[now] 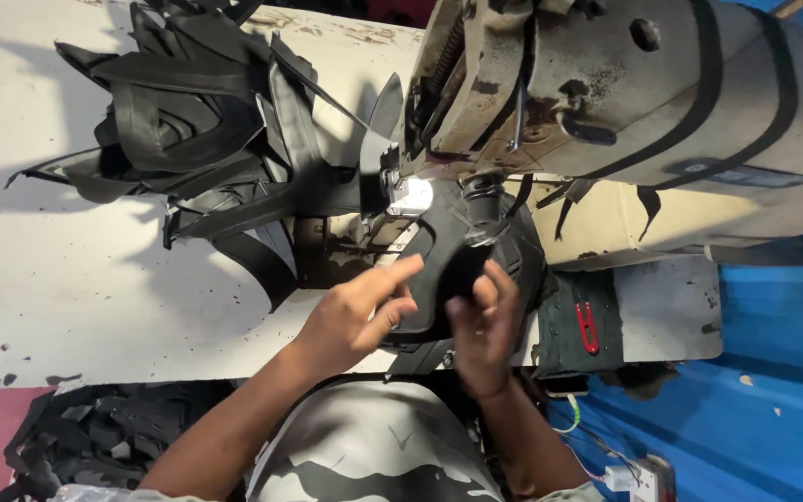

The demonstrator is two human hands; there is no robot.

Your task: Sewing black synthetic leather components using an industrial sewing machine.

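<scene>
My left hand and my right hand both hold a curved black leather piece just below the needle area of a worn cream sewing machine. The left fingers press on the piece's left edge. Thumb and fingers of the right hand pinch its lower right part. A small lit lamp shines beside the needle, right above the piece.
A heap of black cut strips lies on the white table to the left. Red thread snips rest on a dark pad at the right. More black scraps lie below the table edge; a blue surface lies right.
</scene>
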